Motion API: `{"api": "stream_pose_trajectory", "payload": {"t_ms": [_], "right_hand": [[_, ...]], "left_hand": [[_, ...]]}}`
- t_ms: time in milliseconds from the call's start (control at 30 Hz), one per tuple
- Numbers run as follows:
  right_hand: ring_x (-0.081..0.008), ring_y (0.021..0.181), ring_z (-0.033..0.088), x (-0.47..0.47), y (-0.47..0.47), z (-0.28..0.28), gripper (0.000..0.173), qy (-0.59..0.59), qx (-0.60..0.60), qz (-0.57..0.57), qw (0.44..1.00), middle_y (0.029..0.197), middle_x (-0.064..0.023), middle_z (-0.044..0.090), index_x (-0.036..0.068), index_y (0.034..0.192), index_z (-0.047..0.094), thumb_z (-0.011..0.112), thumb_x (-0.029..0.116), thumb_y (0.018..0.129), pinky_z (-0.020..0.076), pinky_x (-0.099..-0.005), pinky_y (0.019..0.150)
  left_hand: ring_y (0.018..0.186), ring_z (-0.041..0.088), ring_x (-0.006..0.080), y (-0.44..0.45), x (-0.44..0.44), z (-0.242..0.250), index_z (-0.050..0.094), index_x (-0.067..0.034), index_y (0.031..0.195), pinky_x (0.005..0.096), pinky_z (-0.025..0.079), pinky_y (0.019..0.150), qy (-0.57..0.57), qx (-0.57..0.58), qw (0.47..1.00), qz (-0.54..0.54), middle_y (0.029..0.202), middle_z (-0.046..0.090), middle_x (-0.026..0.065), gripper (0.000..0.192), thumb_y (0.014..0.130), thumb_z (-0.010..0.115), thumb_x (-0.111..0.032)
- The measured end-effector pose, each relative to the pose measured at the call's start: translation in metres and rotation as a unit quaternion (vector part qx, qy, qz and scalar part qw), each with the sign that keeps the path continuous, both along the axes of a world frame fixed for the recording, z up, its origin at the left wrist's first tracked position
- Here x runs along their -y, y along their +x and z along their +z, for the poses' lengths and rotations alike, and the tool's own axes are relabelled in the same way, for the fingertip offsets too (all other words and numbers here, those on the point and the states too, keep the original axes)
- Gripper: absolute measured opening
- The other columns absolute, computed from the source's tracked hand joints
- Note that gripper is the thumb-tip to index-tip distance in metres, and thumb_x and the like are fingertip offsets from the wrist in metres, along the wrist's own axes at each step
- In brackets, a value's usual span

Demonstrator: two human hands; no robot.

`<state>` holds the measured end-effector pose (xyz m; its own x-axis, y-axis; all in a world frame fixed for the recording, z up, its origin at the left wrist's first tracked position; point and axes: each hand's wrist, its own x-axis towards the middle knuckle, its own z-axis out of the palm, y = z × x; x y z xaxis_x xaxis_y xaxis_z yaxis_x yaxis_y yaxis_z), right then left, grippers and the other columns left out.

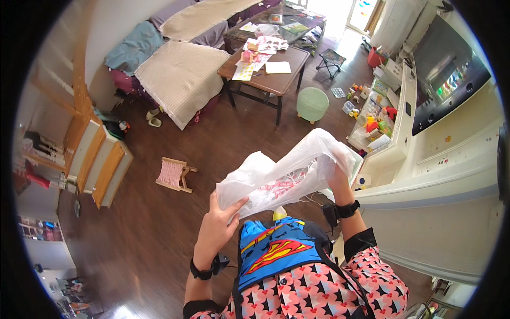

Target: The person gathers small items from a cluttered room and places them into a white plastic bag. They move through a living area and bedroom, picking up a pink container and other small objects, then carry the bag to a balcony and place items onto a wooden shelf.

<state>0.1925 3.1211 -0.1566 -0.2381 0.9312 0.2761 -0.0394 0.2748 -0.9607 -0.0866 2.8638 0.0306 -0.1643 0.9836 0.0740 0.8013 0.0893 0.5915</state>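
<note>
A thin white plastic bag (287, 175) is spread wide between my two hands in front of my body. My left hand (225, 215) grips its left rim, thumb and fingers pinching the film. Inside the bag's right side is my right hand (338, 163), its fingers partly veiled by the translucent plastic. Red printing shows on the crumpled film within the opening. Whether anything else lies in the bag, I cannot tell. Just below it is the blue apron (279, 249) that I wear.
A small folding stool (171, 174) with a pink woven seat stands on the dark wood floor to the left. Ahead are a green round stool (312, 104) and a brown table (279, 81) with papers. Toys and boxes crowd a low cabinet (400, 135) at right. Wooden steps (97, 159) rise at left.
</note>
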Motion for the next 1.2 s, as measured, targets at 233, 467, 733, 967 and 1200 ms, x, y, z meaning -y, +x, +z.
{"api": "stream_pose_trajectory", "payload": {"t_ms": [233, 467, 733, 967, 1200], "right_hand": [[-0.0255, 0.109, 0.06, -0.06, 0.035, -0.023, 0.036, -0.232, -0.277, 0.038, 0.932, 0.122, -0.012, 0.062, 0.004, 0.127, 0.056, 0.06, 0.017, 0.093, 0.0476, -0.041, 0.098], [-0.027, 0.123, 0.053, -0.137, -0.016, 0.004, 0.043, 0.195, 0.261, 0.101, 0.94, 0.132, -0.0104, 0.057, 0.011, 0.129, 0.058, 0.061, 0.022, 0.089, 0.04, -0.0384, 0.106], [-0.0283, 0.124, 0.051, -0.243, -0.003, 0.016, 0.043, 0.155, 0.557, -0.06, 0.814, 0.128, -0.0114, 0.057, 0.009, 0.128, 0.058, 0.058, 0.013, 0.086, 0.0381, -0.0419, 0.108], [-0.0289, 0.124, 0.05, -0.351, 0.049, 0.008, 0.044, 0.086, 0.56, -0.16, 0.808, 0.13, -0.0111, 0.057, 0.009, 0.128, 0.058, 0.059, 0.008, 0.085, 0.0358, -0.041, 0.109], [-0.031, 0.123, 0.049, -0.523, 0.109, -0.024, 0.038, 0.073, 0.506, -0.172, 0.842, 0.131, -0.0137, 0.055, 0.006, 0.129, 0.057, 0.056, 0.012, 0.092, 0.0357, -0.0424, 0.108]], "left_hand": [[0.085, 0.064, 0.0449, -0.02, -0.152, -0.052, 0.05, -0.009, 0.134, 0.0477, 0.054, 0.068, -0.039, -0.096, 0.99, 0.095, 0.115, 0.046, 0.0291, 0.053, 0.087, 0.067, -0.026], [0.092, 0.061, 0.0297, -0.08, -0.329, -0.122, 0.05, 0.005, 0.121, 0.0389, 0.05, 0.075, 0.058, 0.117, 0.983, 0.127, 0.108, 0.056, 0.0163, 0.049, 0.079, 0.071, -0.012], [0.094, 0.062, 0.0125, -0.094, -0.527, -0.172, 0.054, 0.006, 0.127, 0.0244, 0.048, 0.076, -0.085, 0.54, 0.835, -0.07, 0.113, 0.065, 0.0086, 0.049, 0.079, 0.042, 0.005], [0.112, 0.06, 0.0221, -0.017, -0.67, -0.141, 0.054, 0.0, 0.131, 0.0328, 0.047, 0.096, -0.207, 0.508, 0.794, -0.262, 0.124, 0.063, 0.0127, 0.057, 0.08, 0.073, -0.015], [0.092, 0.061, 0.0318, 0.074, -0.828, -0.183, 0.066, 0.001, 0.101, 0.0347, 0.047, 0.081, -0.046, 0.249, 0.882, -0.398, 0.097, 0.063, 0.0147, 0.02, 0.082, 0.065, -0.003]]}}
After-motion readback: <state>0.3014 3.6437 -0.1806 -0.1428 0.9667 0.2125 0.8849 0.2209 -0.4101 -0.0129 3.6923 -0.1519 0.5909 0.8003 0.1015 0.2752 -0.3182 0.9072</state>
